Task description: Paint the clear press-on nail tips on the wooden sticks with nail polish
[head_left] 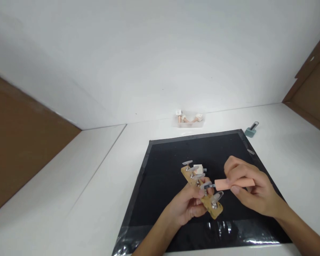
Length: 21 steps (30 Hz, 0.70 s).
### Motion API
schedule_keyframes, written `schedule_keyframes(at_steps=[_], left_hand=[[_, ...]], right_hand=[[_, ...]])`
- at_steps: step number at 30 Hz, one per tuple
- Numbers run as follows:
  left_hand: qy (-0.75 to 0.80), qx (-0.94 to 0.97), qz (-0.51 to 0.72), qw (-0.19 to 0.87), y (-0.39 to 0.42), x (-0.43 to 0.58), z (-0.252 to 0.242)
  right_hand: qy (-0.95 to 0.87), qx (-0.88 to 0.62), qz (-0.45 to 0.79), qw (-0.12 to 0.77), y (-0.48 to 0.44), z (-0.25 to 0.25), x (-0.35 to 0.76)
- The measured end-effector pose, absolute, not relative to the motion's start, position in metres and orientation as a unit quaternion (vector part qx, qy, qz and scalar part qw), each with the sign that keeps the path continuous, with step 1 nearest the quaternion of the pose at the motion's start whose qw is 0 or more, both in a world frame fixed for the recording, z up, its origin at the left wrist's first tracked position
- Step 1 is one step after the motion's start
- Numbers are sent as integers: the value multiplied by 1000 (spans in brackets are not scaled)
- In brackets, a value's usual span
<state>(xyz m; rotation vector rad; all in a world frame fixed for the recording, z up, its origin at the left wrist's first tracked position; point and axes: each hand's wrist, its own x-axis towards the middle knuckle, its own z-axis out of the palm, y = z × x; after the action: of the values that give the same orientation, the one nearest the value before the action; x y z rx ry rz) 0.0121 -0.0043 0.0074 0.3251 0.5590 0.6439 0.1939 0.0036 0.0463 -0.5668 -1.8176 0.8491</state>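
Note:
My left hand (188, 205) is closed around a narrow wooden strip (202, 192) studded with several metal bolts and wing-like clips, held tilted above the black mat (162, 185). A small white block (198, 169) sits on the strip's far end. My right hand (249, 190) pinches a pink-handled tool (233, 184), and its metal tip (207, 185) meets one of the bolts near the strip's middle.
The black mat lies on a white table (69, 199). A small clear tray (188, 121) with copper and white parts stands at the back by the white wall. A teal holder with a metal piece (251, 130) sits past the mat's far right corner. Brown panels flank both sides.

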Motion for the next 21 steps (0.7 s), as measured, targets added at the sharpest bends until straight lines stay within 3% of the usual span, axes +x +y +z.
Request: schedule_keyframes(at_steps=[21], left_hand=[[268,179,300,898,-4,9,4]], right_hand=[[-740,-227,374,511,2,45,193]])
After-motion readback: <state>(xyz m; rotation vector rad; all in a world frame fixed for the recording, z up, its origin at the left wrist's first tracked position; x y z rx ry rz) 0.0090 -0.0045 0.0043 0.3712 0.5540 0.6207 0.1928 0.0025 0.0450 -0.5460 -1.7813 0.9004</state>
